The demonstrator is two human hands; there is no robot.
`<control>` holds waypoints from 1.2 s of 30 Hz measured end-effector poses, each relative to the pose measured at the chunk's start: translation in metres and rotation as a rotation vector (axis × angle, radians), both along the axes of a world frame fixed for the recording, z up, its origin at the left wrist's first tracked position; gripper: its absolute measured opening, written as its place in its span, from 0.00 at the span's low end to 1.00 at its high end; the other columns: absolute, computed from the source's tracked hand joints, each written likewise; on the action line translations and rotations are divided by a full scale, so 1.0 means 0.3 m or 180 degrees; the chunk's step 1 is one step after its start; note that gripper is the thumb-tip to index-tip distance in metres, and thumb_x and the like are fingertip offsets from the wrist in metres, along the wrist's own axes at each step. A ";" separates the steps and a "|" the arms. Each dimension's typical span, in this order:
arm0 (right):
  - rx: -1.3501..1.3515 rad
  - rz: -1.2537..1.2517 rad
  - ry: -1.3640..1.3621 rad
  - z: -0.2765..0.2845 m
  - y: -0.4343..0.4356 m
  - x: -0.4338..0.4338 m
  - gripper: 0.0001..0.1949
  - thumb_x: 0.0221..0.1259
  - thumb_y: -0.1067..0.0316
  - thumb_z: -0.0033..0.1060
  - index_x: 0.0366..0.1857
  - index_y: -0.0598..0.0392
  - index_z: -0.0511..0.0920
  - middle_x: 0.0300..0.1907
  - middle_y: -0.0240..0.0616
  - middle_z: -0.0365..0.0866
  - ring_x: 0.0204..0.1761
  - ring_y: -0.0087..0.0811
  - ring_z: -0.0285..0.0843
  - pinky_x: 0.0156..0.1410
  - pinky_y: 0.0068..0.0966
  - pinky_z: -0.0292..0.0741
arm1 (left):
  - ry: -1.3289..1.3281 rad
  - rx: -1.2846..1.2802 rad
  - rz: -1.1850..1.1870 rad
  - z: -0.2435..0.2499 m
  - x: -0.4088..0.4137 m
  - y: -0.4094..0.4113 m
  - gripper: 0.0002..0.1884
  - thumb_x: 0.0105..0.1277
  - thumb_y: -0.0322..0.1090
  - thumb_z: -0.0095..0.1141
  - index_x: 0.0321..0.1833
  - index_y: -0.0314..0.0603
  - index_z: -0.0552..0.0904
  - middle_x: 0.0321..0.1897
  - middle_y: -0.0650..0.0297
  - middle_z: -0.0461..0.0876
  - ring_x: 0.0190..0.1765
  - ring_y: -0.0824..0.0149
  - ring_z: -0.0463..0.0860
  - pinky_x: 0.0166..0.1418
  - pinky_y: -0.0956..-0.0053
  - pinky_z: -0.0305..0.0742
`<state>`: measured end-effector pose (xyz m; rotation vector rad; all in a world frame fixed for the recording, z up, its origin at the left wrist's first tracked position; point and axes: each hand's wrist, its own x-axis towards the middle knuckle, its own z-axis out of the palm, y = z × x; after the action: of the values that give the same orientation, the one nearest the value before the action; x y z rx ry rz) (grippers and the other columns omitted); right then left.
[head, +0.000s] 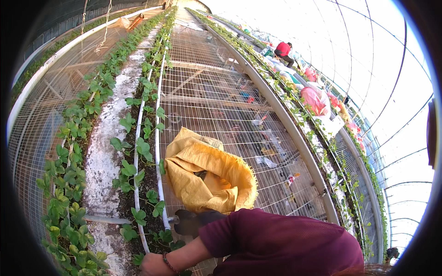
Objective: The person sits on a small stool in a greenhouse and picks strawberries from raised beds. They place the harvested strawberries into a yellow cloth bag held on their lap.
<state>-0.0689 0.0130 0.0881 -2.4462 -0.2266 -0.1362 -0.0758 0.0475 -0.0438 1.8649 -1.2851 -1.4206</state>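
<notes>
My left hand [153, 265], with a beaded bracelet at the wrist, is at the bottom edge, partly cut off. It is beside a thin white pipe [141, 220] and green leafy plants [138, 216] in a dark soil bed. The fingers are not clear, so I cannot tell whether they hold anything. My right hand is out of view. A yellow woven sack [207, 172], its mouth gaping and rim rolled, rests on a wire mesh walkway beyond my maroon sleeve. A dark shoe [190, 220] is just below the sack.
Metal rails [293, 127] edge the mesh walkway [221, 114]. Plant rows run along both sides. Pink bags [315, 100] lie at the right, near a person in red [283, 50] crouching farther back. Strings [103, 38] hang at the upper left. Litter shows beneath the mesh.
</notes>
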 end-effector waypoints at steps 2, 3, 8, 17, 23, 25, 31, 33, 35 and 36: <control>0.0131 -0.0138 0.0166 0.053 -0.012 -0.025 0.12 0.51 0.49 0.63 0.30 0.45 0.80 0.26 0.40 0.82 0.31 0.47 0.81 0.35 0.46 0.77 | 0.0032 0.0049 -0.0045 0.000 0.018 -0.014 0.18 0.70 0.40 0.51 0.55 0.35 0.78 0.48 0.52 0.81 0.52 0.59 0.79 0.56 0.64 0.71; 0.0045 -0.0215 0.0366 0.092 -0.013 -0.045 0.12 0.51 0.50 0.63 0.29 0.45 0.81 0.26 0.41 0.82 0.31 0.47 0.81 0.35 0.46 0.77 | 0.0048 0.0083 -0.0070 -0.001 0.014 -0.013 0.17 0.70 0.40 0.51 0.55 0.35 0.78 0.48 0.52 0.81 0.52 0.59 0.79 0.55 0.64 0.71; -0.0099 0.0025 0.0801 0.209 -0.033 -0.091 0.11 0.51 0.51 0.62 0.27 0.46 0.81 0.29 0.43 0.83 0.33 0.48 0.83 0.36 0.46 0.78 | -0.0042 0.0086 -0.0045 0.012 0.005 -0.004 0.17 0.69 0.40 0.51 0.54 0.35 0.78 0.46 0.52 0.82 0.50 0.59 0.80 0.54 0.64 0.72; -0.0839 0.0034 0.0264 0.192 0.057 -0.237 0.08 0.49 0.62 0.62 0.20 0.53 0.82 0.24 0.42 0.82 0.30 0.45 0.83 0.34 0.38 0.76 | -0.0368 -0.0010 0.0314 0.062 -0.143 0.155 0.17 0.69 0.40 0.52 0.53 0.35 0.79 0.43 0.52 0.83 0.46 0.60 0.81 0.51 0.65 0.73; -0.0391 0.0026 -0.0084 0.211 0.047 -0.212 0.09 0.48 0.61 0.65 0.24 0.55 0.81 0.26 0.43 0.83 0.33 0.47 0.82 0.38 0.42 0.76 | -0.0570 0.0025 0.0566 0.157 -0.248 0.271 0.16 0.68 0.40 0.52 0.52 0.35 0.80 0.41 0.52 0.83 0.43 0.60 0.82 0.49 0.65 0.74; -0.0310 -0.0165 -0.0198 0.210 0.026 -0.223 0.09 0.48 0.61 0.65 0.25 0.55 0.81 0.26 0.43 0.82 0.34 0.47 0.82 0.39 0.42 0.76 | -0.0586 0.0027 0.0559 0.167 -0.306 0.293 0.16 0.68 0.40 0.52 0.51 0.35 0.80 0.40 0.52 0.83 0.43 0.60 0.82 0.49 0.65 0.74; 0.0565 -0.1252 -0.1287 0.368 -0.051 -0.367 0.12 0.50 0.64 0.63 0.39 0.54 0.79 0.41 0.43 0.78 0.44 0.45 0.80 0.46 0.40 0.77 | -0.0700 -0.0100 0.1059 0.294 -0.302 0.479 0.16 0.68 0.40 0.53 0.50 0.35 0.80 0.38 0.52 0.84 0.40 0.60 0.83 0.47 0.66 0.75; 0.0930 -0.2032 -0.1323 0.372 -0.147 -0.517 0.14 0.54 0.63 0.64 0.44 0.53 0.79 0.40 0.43 0.78 0.43 0.47 0.79 0.48 0.40 0.77 | -0.0624 -0.0448 0.1609 0.487 -0.298 0.542 0.11 0.67 0.33 0.55 0.47 0.33 0.80 0.33 0.59 0.82 0.37 0.68 0.79 0.45 0.72 0.74; 0.0645 -0.2671 -0.1271 0.302 -0.243 -0.658 0.17 0.56 0.59 0.64 0.48 0.52 0.79 0.44 0.44 0.80 0.47 0.47 0.79 0.52 0.40 0.77 | -0.0883 -0.1048 0.1949 0.547 -0.214 0.645 0.09 0.68 0.30 0.55 0.47 0.33 0.79 0.30 0.64 0.80 0.34 0.73 0.77 0.40 0.78 0.71; 0.0518 -0.2901 -0.0781 0.226 -0.288 -0.757 0.20 0.56 0.55 0.64 0.51 0.53 0.77 0.47 0.46 0.79 0.50 0.48 0.78 0.54 0.39 0.76 | -0.0736 -0.0168 0.1892 0.635 -0.200 0.670 0.21 0.69 0.45 0.52 0.60 0.44 0.73 0.55 0.63 0.65 0.57 0.68 0.61 0.59 0.71 0.61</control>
<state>-0.2960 -0.0735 0.1560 -2.1834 0.7780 -0.8086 -0.1357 0.2485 0.1467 2.1738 -0.7443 -0.8703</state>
